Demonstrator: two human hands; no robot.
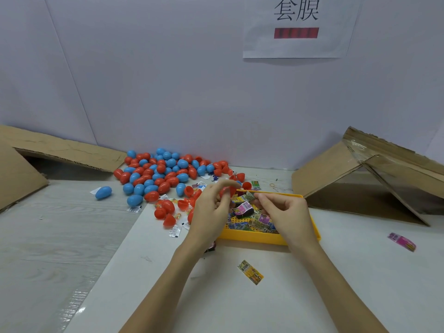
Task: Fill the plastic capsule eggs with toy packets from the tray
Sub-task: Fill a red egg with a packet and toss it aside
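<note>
A yellow tray (254, 236) of colourful toy packets (243, 209) lies in the middle of the table. Over its left end my left hand (211, 207) holds a red capsule egg half (227, 191) between thumb and fingers. My right hand (281, 210) is above the tray and pinches a small packet (249, 195) right beside that red half. A heap of closed red and blue eggs (163, 174) lies behind and to the left. Open red halves (168, 211) sit left of the tray.
Loose packets lie on the white sheet: a yellow one (250, 275) near me and a pink one (402, 241) at right. Cardboard flaps stand at left (60, 150) and right (360, 174). A single blue egg (103, 192) lies apart at left.
</note>
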